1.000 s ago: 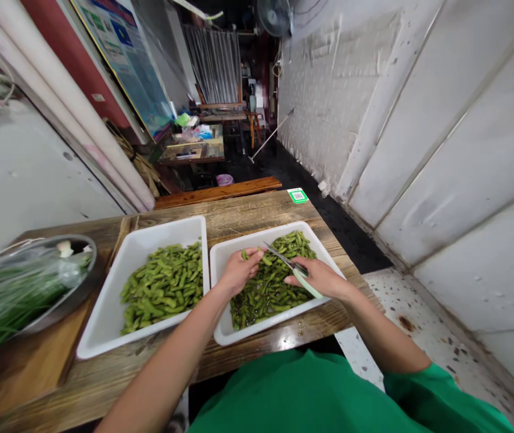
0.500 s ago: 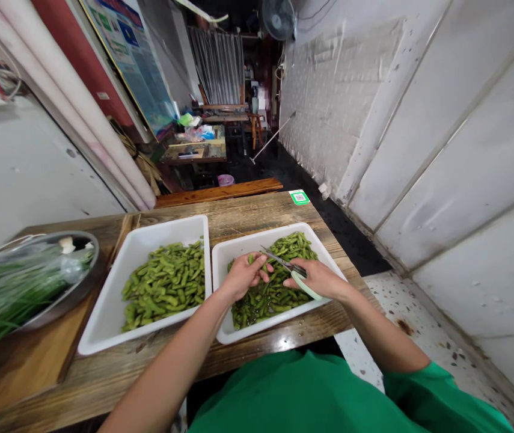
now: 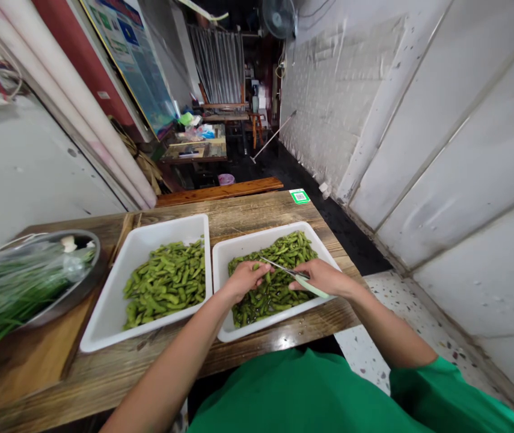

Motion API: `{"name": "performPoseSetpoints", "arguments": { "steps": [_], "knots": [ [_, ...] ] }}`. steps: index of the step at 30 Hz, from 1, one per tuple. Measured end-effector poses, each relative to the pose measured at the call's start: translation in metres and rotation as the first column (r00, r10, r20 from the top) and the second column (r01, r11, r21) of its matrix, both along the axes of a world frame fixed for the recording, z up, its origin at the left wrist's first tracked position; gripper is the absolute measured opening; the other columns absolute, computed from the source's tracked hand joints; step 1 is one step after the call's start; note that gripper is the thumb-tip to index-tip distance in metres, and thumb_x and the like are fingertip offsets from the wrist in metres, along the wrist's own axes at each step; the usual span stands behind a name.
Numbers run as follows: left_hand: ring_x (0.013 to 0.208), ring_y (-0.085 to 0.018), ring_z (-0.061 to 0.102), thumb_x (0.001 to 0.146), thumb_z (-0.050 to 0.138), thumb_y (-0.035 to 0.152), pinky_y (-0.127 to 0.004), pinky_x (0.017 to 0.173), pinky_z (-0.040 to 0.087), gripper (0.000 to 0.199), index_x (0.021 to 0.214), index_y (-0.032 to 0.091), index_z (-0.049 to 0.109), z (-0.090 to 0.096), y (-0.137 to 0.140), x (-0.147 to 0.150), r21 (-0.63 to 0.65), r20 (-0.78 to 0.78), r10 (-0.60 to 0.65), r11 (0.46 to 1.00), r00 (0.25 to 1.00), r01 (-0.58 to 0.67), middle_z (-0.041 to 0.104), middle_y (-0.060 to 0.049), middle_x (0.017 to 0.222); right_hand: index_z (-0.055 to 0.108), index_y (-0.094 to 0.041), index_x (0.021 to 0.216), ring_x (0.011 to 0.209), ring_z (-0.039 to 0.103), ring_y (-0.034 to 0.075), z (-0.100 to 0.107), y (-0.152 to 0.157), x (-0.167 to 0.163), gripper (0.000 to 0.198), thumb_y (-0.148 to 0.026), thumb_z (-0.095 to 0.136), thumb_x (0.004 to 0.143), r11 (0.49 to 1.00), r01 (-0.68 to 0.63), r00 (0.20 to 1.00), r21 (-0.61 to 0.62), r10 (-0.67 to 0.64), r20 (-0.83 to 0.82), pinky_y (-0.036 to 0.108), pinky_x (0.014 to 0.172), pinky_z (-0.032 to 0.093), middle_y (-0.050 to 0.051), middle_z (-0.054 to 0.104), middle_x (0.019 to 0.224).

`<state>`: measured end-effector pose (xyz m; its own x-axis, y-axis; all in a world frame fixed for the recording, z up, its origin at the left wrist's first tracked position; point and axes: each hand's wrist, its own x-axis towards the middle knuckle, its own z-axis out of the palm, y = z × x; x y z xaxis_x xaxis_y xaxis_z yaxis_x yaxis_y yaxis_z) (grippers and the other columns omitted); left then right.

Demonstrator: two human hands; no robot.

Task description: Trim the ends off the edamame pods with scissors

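Over the right white tray [image 3: 261, 332] both of my hands are close together. My left hand [image 3: 246, 280] is closed in a pinch on a green edamame pod [image 3: 257, 266], which its fingers partly cover. My right hand [image 3: 322, 276] grips a pair of scissors [image 3: 311, 286] with pale green handles; the blades point left, close to the left fingertips. Wet edamame pods [image 3: 279, 300] fill the tray beneath. To the left, a second white tray [image 3: 103, 319] holds a heap of edamame pods [image 3: 166, 282].
At the far left a metal bowl [image 3: 89, 282] with bagged green stalks [image 3: 8, 294] stands on a wooden board [image 3: 35, 367]. A QR-code card [image 3: 300, 196] lies at the wooden table's [image 3: 247, 210] far right corner. Beyond are a bench [image 3: 220, 191] and another table [image 3: 193, 150].
My left hand has dipped slightly and its fingers have closed in more around the pod. My right hand and the scissors have shifted a little to the right.
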<state>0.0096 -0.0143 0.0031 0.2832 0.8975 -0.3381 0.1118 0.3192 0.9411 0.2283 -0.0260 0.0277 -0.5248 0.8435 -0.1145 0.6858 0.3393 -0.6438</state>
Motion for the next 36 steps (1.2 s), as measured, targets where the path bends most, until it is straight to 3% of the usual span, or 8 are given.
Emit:
{"name": "performPoseSetpoints", "arguments": {
  "steps": [7, 10, 13, 18, 28, 36],
  "knots": [
    [0.041, -0.002, 0.04, 0.071, 0.061, 0.021, -0.012, 0.031, 0.015, 0.013, 0.078, 0.01, 0.058, 0.005, 0.006, -0.006, -0.204, 0.285, 0.188, 0.97, 0.94, -0.133, 0.058, -0.006, 0.072, 0.059, -0.014, 0.092, 0.065, 0.052, 0.016, 0.002, 0.0, 0.004, 0.048, -0.057, 0.046, 0.075, 1.0, 0.016, 0.999, 0.007, -0.016, -0.039, 0.024, 0.057, 0.036, 0.005, 0.06, 0.075],
    [0.044, -0.001, 0.041, 0.071, 0.059, 0.013, -0.01, 0.031, 0.017, 0.009, 0.079, 0.01, 0.057, 0.01, 0.005, -0.006, -0.257, 0.395, 0.228, 0.957, 0.89, -0.132, 0.06, -0.01, 0.081, 0.055, -0.014, 0.099, 0.074, 0.055, 0.019, 0.005, -0.001, 0.003, 0.049, -0.057, 0.043, 0.078, 1.0, -0.021, 0.998, 0.0, 0.021, -0.052, 0.026, 0.065, 0.039, 0.009, 0.061, 0.087],
    [0.046, -0.001, 0.041, 0.071, 0.059, 0.011, -0.009, 0.031, 0.019, 0.008, 0.078, 0.01, 0.056, 0.012, 0.002, -0.004, -0.281, 0.461, 0.217, 0.956, 0.861, -0.09, 0.061, -0.012, 0.085, 0.056, -0.013, 0.095, 0.072, 0.055, 0.019, 0.006, -0.002, 0.0, 0.049, -0.057, 0.043, 0.078, 0.999, -0.05, 0.998, -0.014, 0.05, -0.039, 0.026, 0.065, 0.039, 0.009, 0.062, 0.084],
    [0.047, -0.001, 0.041, 0.072, 0.059, 0.011, -0.008, 0.032, 0.022, 0.008, 0.077, 0.009, 0.053, 0.012, -0.001, 0.0, -0.277, 0.496, 0.204, 0.958, 0.844, -0.069, 0.061, -0.014, 0.088, 0.059, -0.013, 0.089, 0.069, 0.055, 0.018, 0.006, -0.003, -0.004, 0.048, -0.057, 0.043, 0.077, 0.999, -0.045, 0.998, -0.003, 0.045, -0.035, 0.026, 0.062, 0.039, 0.007, 0.063, 0.079],
    [0.046, -0.001, 0.041, 0.073, 0.056, 0.01, -0.009, 0.034, 0.024, 0.008, 0.08, 0.009, 0.053, 0.016, -0.005, 0.005, -0.263, 0.503, 0.221, 0.96, 0.835, -0.096, 0.062, -0.014, 0.087, 0.059, -0.014, 0.096, 0.069, 0.055, 0.018, 0.009, -0.004, -0.005, 0.048, -0.055, 0.043, 0.078, 0.997, -0.072, 0.996, -0.023, 0.071, -0.053, 0.026, 0.063, 0.04, 0.007, 0.063, 0.084],
    [0.045, -0.001, 0.041, 0.072, 0.059, 0.014, -0.011, 0.036, 0.024, 0.011, 0.08, 0.01, 0.052, 0.015, -0.006, 0.005, -0.192, 0.472, 0.149, 0.979, 0.869, -0.063, 0.064, -0.013, 0.085, 0.062, -0.011, 0.082, 0.057, 0.045, 0.012, 0.005, -0.004, -0.004, 0.048, -0.055, 0.043, 0.078, 0.999, -0.047, 0.996, -0.019, 0.046, -0.073, 0.021, 0.053, 0.034, 0.002, 0.055, 0.066]
  ]
}}
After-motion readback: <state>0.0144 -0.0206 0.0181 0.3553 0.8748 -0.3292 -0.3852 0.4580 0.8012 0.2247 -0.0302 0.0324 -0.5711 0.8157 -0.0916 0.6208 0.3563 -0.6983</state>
